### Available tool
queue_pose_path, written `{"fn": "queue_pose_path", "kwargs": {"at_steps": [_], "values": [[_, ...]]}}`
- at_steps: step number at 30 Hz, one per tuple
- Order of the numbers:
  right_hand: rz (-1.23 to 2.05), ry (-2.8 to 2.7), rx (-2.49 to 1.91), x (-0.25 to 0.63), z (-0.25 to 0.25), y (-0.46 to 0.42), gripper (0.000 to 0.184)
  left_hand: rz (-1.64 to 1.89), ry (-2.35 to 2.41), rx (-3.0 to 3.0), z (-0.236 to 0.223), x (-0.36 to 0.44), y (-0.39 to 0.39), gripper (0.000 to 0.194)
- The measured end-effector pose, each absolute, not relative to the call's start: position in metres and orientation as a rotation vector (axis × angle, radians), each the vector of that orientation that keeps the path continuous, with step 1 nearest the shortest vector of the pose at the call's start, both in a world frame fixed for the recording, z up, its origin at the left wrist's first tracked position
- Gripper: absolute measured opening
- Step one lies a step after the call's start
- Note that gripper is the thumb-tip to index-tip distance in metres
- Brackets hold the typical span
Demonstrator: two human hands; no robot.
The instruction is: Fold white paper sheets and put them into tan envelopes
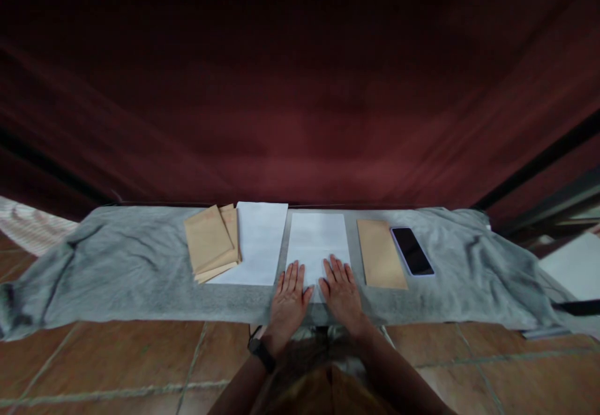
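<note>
A sheet of white paper (317, 234) with a faint crease across it lies in front of me on the grey cloth. My left hand (289, 296) rests flat over its lower left part, fingers stretched out. Over the lower right part lies my right hand (340, 290), also flat with the fingers spread a little. The palms hide the sheet's lower corners. To the left is more white paper (262, 240), partly under a pile of brown envelopes (209, 240). A single brown envelope (382, 255) lies to the right of my right hand.
A phone (413, 252) with a lilac edge touches the single envelope's right side. Grey cloth (140, 277) covers the long narrow table. Dark red fabric (300, 121) rises behind it. Tiled floor (126, 359) shows in front. A white object (574, 268) stands at the far right.
</note>
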State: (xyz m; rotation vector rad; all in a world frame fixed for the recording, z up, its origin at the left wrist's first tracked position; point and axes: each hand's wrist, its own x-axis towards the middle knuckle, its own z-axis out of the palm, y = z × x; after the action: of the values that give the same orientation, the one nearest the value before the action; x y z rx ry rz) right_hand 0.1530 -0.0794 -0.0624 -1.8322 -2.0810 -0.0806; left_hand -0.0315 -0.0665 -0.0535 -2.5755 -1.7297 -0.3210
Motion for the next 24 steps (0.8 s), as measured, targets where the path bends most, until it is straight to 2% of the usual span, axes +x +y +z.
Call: {"fn": "queue_pose_path", "kwargs": {"at_steps": [13,20,24], "values": [[-0.146,-2.003,-1.887,0.183,-0.075,-0.12,0.06,-0.421,-1.827,-2.447,-0.055,-0.043,-0.099,0.062],[-0.008,-2.153,-1.636,0.149,-0.058,-0.118,0.055,-0.41,-1.553,-2.618,-0.055,-0.004,-0.103,0.062],[-0.031,-2.152,-1.626,0.149,-0.057,-0.117,0.055,-0.367,-1.567,-2.611,-0.063,0.004,-0.104,0.064]]}}
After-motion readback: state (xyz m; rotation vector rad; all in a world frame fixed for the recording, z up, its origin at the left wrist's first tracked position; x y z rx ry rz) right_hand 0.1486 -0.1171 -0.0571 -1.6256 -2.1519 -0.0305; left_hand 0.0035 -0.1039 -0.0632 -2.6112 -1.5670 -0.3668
